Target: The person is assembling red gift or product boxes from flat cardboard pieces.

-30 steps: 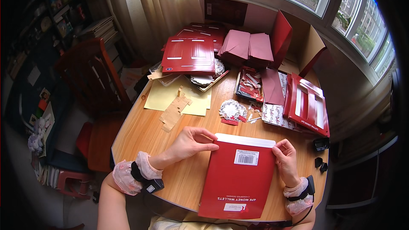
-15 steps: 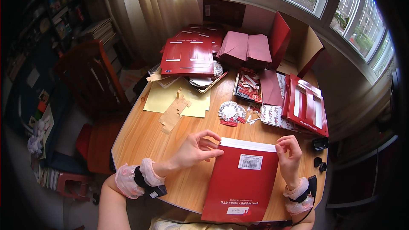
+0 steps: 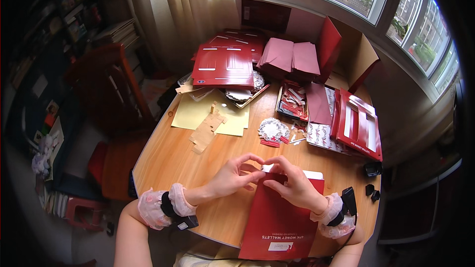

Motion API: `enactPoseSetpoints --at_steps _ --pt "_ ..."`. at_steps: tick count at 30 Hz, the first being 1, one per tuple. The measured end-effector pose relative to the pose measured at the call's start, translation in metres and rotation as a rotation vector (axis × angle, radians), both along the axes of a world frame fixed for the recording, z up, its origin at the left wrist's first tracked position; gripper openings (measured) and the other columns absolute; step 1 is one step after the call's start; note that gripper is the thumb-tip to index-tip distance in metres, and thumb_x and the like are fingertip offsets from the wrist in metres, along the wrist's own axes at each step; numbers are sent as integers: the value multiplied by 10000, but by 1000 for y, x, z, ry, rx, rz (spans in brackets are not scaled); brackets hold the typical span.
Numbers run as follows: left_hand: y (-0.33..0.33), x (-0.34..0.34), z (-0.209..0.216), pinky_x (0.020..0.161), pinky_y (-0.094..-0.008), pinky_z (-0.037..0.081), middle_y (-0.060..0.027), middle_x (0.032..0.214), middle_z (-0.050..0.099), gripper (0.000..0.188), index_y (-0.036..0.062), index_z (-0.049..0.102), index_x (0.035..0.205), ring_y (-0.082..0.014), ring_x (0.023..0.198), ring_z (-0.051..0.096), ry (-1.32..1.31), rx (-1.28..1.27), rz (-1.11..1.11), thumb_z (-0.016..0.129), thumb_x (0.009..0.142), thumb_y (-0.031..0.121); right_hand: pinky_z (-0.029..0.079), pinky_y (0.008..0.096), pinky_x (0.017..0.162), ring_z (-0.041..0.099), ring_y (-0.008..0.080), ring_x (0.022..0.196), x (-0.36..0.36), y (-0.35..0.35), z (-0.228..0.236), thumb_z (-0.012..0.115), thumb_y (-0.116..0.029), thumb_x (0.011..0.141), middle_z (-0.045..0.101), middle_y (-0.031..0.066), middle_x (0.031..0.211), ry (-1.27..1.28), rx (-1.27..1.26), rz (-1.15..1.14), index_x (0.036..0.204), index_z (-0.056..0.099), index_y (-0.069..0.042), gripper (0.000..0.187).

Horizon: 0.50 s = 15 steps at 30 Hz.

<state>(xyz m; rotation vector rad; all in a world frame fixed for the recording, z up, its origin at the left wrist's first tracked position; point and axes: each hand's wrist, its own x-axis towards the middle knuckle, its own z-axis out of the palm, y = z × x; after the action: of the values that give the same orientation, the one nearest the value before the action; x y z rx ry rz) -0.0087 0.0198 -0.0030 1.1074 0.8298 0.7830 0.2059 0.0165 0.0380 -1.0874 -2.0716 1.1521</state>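
A flat red card packet point(image 3: 282, 217) with a white strip point(image 3: 313, 175) along its far edge lies in front of me, reaching the table's near edge. At its far left corner my left hand point(image 3: 236, 174) is closed, thumb and forefinger pinched at the corner. My right hand point(image 3: 296, 186) reaches across the packet to the same corner, its fingers curled and its forefinger tip meeting the left one. What the right fingertips hold, if anything, is too small to make out. That hand also hides the barcode label.
Beyond my hands lie a stack of round patterned cards point(image 3: 273, 129), brown tape pieces point(image 3: 208, 131) on yellow sheets point(image 3: 185, 113), and a tray of small red tags point(image 3: 293, 101). Red window-cut sleeves point(image 3: 358, 123) stand at right, near pink envelopes point(image 3: 279, 53) and red card sheets point(image 3: 222, 66).
My right hand has moved left from the packet's far right corner to its far left corner, beside the left hand. The left hand stays at that corner.
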Motion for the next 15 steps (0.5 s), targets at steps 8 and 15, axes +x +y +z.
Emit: enactPoseSetpoints --at_steps 8,15 --pt "18 -8 -6 520 -194 434 -32 809 645 370 68 438 1239 -81 657 618 -24 -69 -95 638 956 196 495 288 680 623 153 788 2 -4 9 706 -5 860 649 65 873 75 -107 82 1208 519 -64 399" --pt "18 -6 -10 520 -201 387 -30 752 624 388 57 420 1249 -45 561 495 -64 21 -139 627 920 63 492 292 651 627 174 770 4 -7 5 747 -53 839 650 67 865 51 -52 120 1173 544 -62 391"
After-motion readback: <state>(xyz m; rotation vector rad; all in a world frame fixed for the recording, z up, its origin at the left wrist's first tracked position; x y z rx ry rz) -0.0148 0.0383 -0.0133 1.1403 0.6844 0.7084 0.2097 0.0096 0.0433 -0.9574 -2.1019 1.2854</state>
